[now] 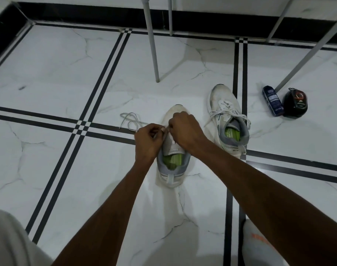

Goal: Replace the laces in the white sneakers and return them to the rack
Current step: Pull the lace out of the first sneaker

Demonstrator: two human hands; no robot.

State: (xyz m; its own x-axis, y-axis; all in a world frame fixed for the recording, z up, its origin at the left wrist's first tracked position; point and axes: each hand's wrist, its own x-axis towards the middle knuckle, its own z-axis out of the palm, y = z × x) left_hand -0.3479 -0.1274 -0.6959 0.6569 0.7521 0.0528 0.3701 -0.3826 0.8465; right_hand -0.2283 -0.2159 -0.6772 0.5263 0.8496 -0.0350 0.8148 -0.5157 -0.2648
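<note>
**Both hands work a lace at the near sneaker**

Nearest to the camera, at the bottom left corner, there is a light grey cloth over a knee [8, 240], and at the bottom right a white sock with orange marks [260, 244]. Two bare forearms reach forward from there over the white marble floor [48, 73], which has black double lines.

The near sneaker [170, 169] stands on the floor in the middle, heel toward the person, toe pointing away. It is white, a little soiled, with a grey padded collar, a green insole and a white pull tab at the heel. The grey tongue stands up, and no lacing shows on the visible part.

The left hand [146, 141] is at the left side of the tongue, fingers curled, pinching the white lace [130, 121]. The right hand [185, 129] lies over the front of the shoe, also with fingers curled and pinching at the same spot; the two hands almost touch. The rest of the lace lies in loose loops on the floor, left of the toe.

Farther right stands the second sneaker [227, 120], the same model, still laced, its laces untied and spread. Beyond it, a dark blue bottle [272, 100] lies beside a black round object [295, 102]. Grey metal legs [153, 45] stand behind, before a black skirting.
</note>
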